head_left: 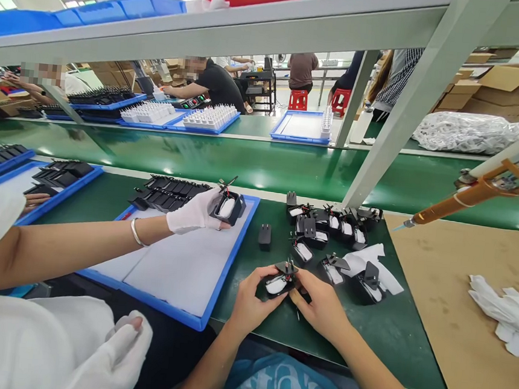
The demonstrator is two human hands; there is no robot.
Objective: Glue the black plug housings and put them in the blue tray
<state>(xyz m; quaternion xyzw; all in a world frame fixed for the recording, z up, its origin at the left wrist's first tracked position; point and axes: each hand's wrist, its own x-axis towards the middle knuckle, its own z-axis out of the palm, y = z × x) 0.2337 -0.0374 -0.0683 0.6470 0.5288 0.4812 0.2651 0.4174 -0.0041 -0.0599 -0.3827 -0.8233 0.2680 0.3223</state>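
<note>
Low in the middle of the head view, a black plug adapter housing (276,284) with a white insert and its pronged cover tilted up is held between both hands. My left hand (252,297) closes on its left side. My right hand (318,299) grips the right side, its fingertips near the cover. Beyond my hands, several similar open adapters (302,251) lie on the green bench, some with loose wires. One closed black adapter (265,237) stands apart to the left. Two more open units rest on or by white paper (386,272) at the right.
A co-worker's gloved hand (198,211) holds another open adapter (228,208) over a blue-rimmed tray (229,276) at left. An orange-brown dispensing tool (458,203) hangs over brown cardboard (429,282). White gloves (506,313) lie there. A shelf post (398,116) rises behind the adapters.
</note>
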